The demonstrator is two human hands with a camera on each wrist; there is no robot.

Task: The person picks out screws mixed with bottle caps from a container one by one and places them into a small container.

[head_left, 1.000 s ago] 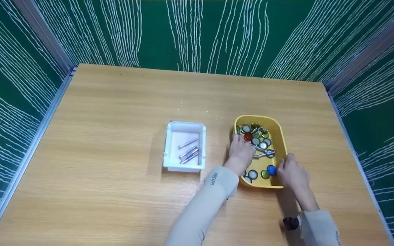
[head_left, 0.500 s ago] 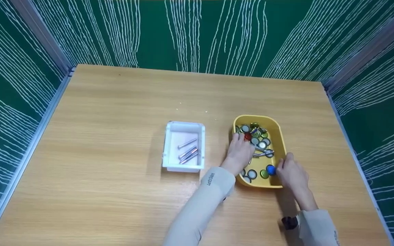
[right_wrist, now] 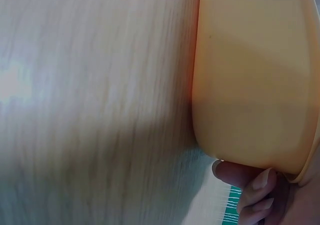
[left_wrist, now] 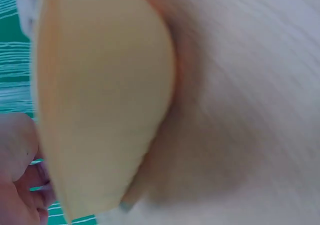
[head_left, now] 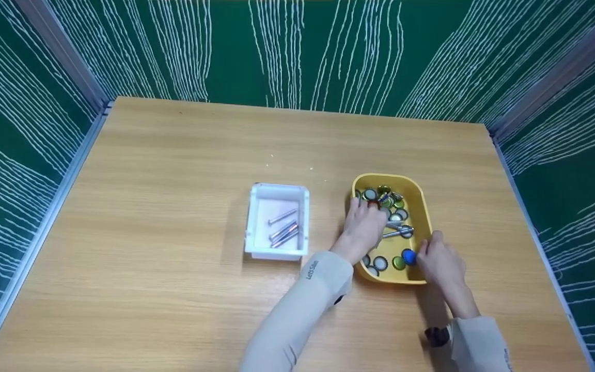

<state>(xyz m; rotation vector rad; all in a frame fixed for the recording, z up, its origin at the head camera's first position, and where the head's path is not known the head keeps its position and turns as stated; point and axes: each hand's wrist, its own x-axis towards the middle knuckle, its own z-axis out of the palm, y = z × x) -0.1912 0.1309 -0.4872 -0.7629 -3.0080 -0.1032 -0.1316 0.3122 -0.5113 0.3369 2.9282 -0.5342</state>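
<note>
A yellow bin [head_left: 421,206] holds several bottle caps [head_left: 380,263] and a few silver bolts [head_left: 393,233]. My left hand [head_left: 363,230] reaches in over the bin's left side, fingers pointing down among the caps and bolts; its fingertips are hidden, so I cannot tell what they pinch. At the near right side, my right hand [head_left: 442,262] grips the bin's rim, its fingers [right_wrist: 259,197] curled against the outer wall in the right wrist view. Close to that hand, inside, lie a blue cap [head_left: 409,256] and a green cap [head_left: 398,263].
Left of the yellow bin stands a white box [head_left: 251,217] with several silver bolts [head_left: 284,233] in it. Both containers rest on a wooden table [head_left: 163,206] enclosed by green, white-streaked walls [head_left: 235,51]. Tiny white specks lie beyond the white box.
My left hand shifts slightly farther into the yellow bin, now covering more of the bolts and the red cap. The right hand keeps its grip on the rim.
</note>
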